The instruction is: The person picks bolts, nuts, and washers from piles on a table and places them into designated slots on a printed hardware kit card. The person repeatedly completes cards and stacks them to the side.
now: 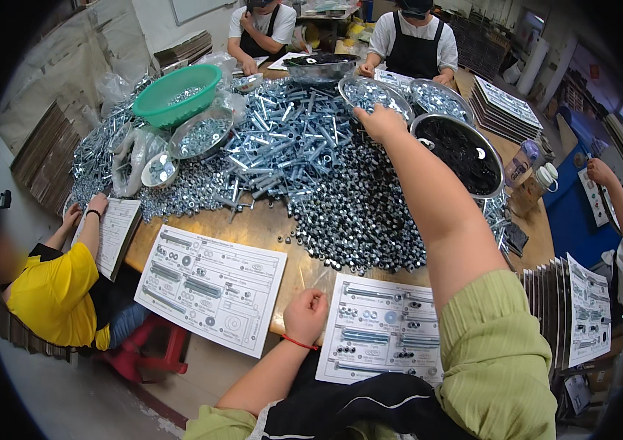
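My right hand (384, 124) reaches out to the near rim of a metal bowl of washers (375, 98); its fingertips are partly hidden. Curled near the table's edge, my left hand (306, 316) lies just left of a printed hardware card (369, 330) that bears bolts, sleeves, nuts and washers. Whether it holds anything is hidden. Another printed card (209, 291) lies further left, with some parts on it. Beyond the cards spread a heap of lock nuts (355, 220) and a heap of metal sleeves and bolts (289, 132). A steel bowl of black parts (457, 154) stands right of my forearm.
A green plastic basket (176, 96), a bowl of small hardware (201, 135) and a small white bowl (160, 169) stand at left. Card stacks (504, 113) and bottles (534, 187) are at right. Several other people work around the wooden table (201, 217).
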A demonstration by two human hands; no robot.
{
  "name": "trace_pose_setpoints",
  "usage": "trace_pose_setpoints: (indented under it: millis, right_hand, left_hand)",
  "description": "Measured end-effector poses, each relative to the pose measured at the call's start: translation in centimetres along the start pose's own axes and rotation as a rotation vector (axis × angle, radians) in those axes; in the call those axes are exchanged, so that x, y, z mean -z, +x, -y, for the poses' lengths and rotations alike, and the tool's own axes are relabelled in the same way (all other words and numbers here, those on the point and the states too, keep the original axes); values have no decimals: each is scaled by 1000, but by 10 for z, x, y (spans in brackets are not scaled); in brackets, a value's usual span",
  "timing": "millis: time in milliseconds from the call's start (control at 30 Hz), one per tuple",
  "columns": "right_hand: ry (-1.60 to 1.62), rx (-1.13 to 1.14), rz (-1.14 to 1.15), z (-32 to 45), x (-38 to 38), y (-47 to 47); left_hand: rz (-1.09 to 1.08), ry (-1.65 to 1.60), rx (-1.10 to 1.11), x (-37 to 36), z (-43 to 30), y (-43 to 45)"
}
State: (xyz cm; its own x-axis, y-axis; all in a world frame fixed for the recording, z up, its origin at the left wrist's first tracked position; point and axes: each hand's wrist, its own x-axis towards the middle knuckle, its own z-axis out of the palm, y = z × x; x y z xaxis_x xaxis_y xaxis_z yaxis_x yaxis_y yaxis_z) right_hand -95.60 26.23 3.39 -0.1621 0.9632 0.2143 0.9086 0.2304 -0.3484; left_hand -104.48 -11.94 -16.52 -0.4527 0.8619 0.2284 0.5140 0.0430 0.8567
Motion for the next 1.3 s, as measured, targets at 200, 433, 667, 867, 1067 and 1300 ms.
trace_pose_setpoints:
  millis: [200,433,667,867,1067,1300]
  right_hand:
    - [-153,-10,-67,4,-16,10]
    - [-70,27,-26,-4,-19,15]
    - [-52,122,45,-2,-18,27]
    - [146,107,50,-20,-27,55]
    - [120,134,98,-16,-27,63]
    - [85,25,-48,-4,-23,66]
  left_hand:
    - [-13,3,-19,1,-6,1]
    - [38,42,-23,1,-11,0]
    - [49,72,1,3,-13,3]
    - [63,80,3,1,-18,5]
    - [56,119,-1,0,-15,5]
    - [56,113,0,1,-15,5]
